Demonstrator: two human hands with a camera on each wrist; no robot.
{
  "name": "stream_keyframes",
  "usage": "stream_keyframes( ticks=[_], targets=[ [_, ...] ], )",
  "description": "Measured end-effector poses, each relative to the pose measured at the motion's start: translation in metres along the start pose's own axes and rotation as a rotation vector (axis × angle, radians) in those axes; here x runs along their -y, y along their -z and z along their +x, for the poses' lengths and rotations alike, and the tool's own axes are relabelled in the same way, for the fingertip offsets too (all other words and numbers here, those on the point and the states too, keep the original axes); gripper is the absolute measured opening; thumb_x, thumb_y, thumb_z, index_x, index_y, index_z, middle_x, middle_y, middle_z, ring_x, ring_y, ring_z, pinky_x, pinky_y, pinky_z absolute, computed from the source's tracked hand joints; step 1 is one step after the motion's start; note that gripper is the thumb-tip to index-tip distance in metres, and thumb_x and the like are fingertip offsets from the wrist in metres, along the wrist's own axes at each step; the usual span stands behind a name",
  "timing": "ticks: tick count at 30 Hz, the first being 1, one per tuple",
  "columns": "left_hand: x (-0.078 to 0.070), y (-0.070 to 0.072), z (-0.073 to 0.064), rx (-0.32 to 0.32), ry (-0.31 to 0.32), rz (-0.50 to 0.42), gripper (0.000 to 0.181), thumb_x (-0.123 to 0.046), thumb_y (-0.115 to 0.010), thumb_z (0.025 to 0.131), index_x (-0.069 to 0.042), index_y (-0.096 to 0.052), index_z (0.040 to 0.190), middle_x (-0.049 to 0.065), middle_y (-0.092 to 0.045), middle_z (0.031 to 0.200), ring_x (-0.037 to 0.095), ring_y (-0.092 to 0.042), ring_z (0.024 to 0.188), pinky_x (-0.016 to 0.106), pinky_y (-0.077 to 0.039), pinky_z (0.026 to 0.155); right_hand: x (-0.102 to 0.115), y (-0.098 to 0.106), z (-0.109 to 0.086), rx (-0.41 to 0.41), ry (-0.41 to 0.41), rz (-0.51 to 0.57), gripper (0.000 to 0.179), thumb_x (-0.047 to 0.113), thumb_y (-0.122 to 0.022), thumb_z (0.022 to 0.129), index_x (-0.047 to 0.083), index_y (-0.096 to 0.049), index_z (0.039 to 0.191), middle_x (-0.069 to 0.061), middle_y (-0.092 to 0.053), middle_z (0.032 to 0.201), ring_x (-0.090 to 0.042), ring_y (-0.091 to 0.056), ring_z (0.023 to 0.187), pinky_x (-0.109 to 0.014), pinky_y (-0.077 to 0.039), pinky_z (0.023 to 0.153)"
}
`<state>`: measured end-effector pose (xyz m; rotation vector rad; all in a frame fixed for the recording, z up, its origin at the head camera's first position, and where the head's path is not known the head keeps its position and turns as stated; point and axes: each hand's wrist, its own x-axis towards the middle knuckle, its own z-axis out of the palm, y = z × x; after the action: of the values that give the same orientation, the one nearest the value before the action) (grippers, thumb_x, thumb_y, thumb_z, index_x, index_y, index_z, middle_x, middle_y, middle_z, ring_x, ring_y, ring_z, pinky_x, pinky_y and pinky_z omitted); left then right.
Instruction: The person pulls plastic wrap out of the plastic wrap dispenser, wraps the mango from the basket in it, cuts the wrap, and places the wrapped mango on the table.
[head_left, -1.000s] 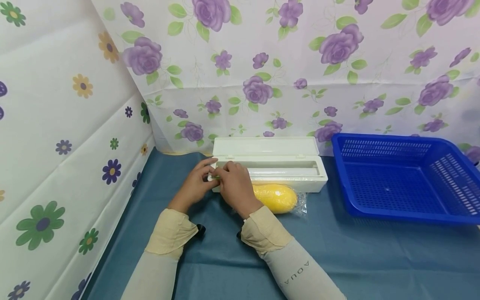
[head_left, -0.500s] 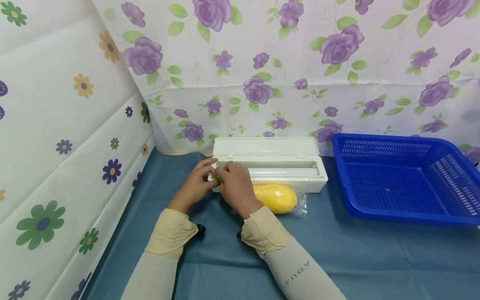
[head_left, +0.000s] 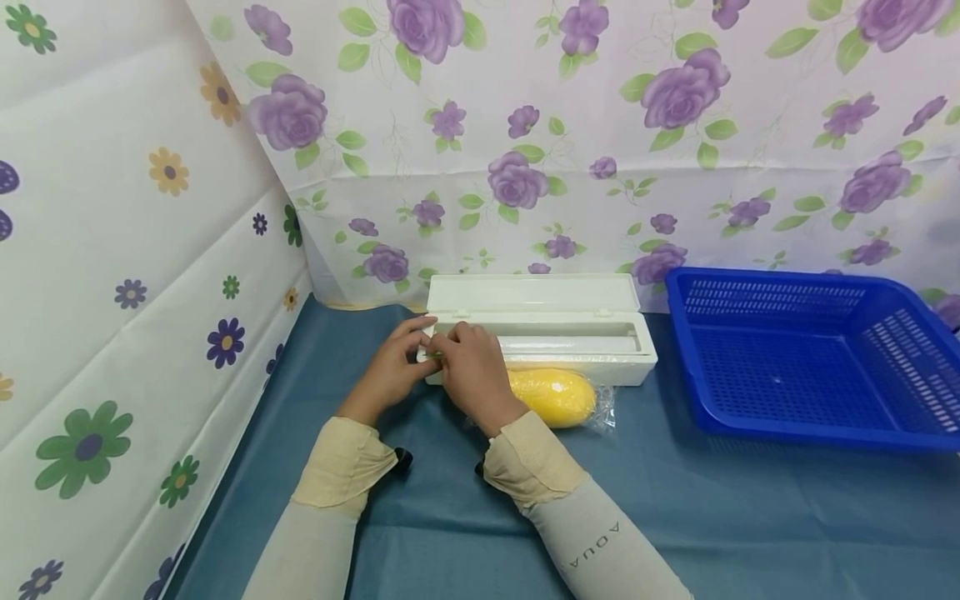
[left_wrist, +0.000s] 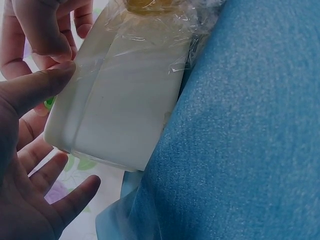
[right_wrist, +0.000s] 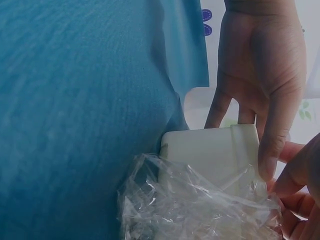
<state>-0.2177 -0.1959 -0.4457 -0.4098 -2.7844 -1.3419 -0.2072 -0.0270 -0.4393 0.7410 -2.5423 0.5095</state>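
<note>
A white cling film dispenser (head_left: 626,372) lies lengthwise against the back wall, its lid (head_left: 532,292) standing up and a pale film roll (head_left: 566,344) inside. My left hand (head_left: 386,375) holds its left end, thumb on the front top edge and the other fingers spread behind. Beside it my right hand (head_left: 474,373) bends over the same corner, fingertips pinching at a small green slide cutter (left_wrist: 49,103), mostly hidden by fingers. In front of the dispenser lies a long, rounded yellow object (head_left: 555,397), wrapped in clear film (right_wrist: 200,207); my right hand covers its left part.
A blue perforated plastic basket (head_left: 795,425) stands on the right. A blue-green cloth (head_left: 750,517) covers the table. Flower-printed sheets (head_left: 517,225) hang at the back and along the left side, close behind the dispenser.
</note>
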Motion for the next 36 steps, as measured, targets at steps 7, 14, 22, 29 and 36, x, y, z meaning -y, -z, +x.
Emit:
stream_keyframes(
  ticks=[7, 14, 22, 29, 36],
  targets=[
    [-0.0011, 0.0004, -0.0009, -0.001, -0.002, -0.018, 0.008, -0.016, -0.073, 0.094, -0.010, -0.068, 0.097, 0.006, -0.041, 0.158, 0.037, -0.046, 0.140, 0.054, -0.048, 0.095, -0.0003, 0.0005, 0.0003, 0.008, -0.003, -0.002, 0.017, 0.014, -0.062, 0.100, 0.022, -0.076, 0.107, -0.004, -0.061, 0.092, -0.021, -0.051, 0.075, -0.037, -0.046, 0.070],
    [0.0007, -0.0001, 0.0007, -0.003, -0.005, -0.023, 0.009, -0.016, -0.072, 0.095, -0.008, -0.067, 0.095, 0.008, -0.041, 0.158, 0.038, -0.045, 0.140, 0.057, -0.047, 0.101, -0.0003, 0.0013, 0.0007, 0.021, -0.011, -0.008, 0.018, 0.013, -0.064, 0.099, 0.022, -0.076, 0.108, -0.004, -0.062, 0.093, -0.021, -0.051, 0.075, -0.037, -0.047, 0.071],
    [0.0010, 0.0000, 0.0003, 0.016, -0.023, -0.068, 0.010, -0.015, -0.073, 0.094, -0.007, -0.067, 0.096, 0.010, -0.040, 0.158, 0.038, -0.039, 0.145, 0.058, -0.043, 0.111, -0.0009, 0.0007, -0.0009, -0.007, -0.001, -0.020, 0.016, 0.013, -0.066, 0.098, 0.022, -0.076, 0.106, -0.005, -0.061, 0.092, -0.021, -0.049, 0.073, -0.036, -0.045, 0.069],
    [0.0025, 0.0000, -0.0009, 0.020, -0.035, -0.066, 0.011, -0.017, -0.073, 0.094, -0.008, -0.068, 0.097, 0.011, -0.039, 0.158, 0.039, -0.039, 0.145, 0.059, -0.043, 0.110, -0.0008, -0.0001, -0.0012, -0.010, -0.003, -0.026, 0.015, 0.013, -0.065, 0.099, 0.022, -0.076, 0.104, -0.005, -0.061, 0.092, -0.021, -0.049, 0.073, -0.037, -0.046, 0.069],
    [0.0031, -0.0005, -0.0004, 0.017, -0.038, -0.070, 0.012, -0.017, -0.073, 0.094, -0.007, -0.069, 0.100, 0.011, -0.039, 0.158, 0.039, -0.040, 0.144, 0.058, -0.044, 0.110, -0.0022, -0.0002, -0.0015, -0.002, -0.011, -0.025, 0.016, 0.011, -0.065, 0.098, 0.022, -0.075, 0.105, -0.005, -0.060, 0.093, -0.021, -0.048, 0.074, -0.036, -0.046, 0.070]
  ],
)
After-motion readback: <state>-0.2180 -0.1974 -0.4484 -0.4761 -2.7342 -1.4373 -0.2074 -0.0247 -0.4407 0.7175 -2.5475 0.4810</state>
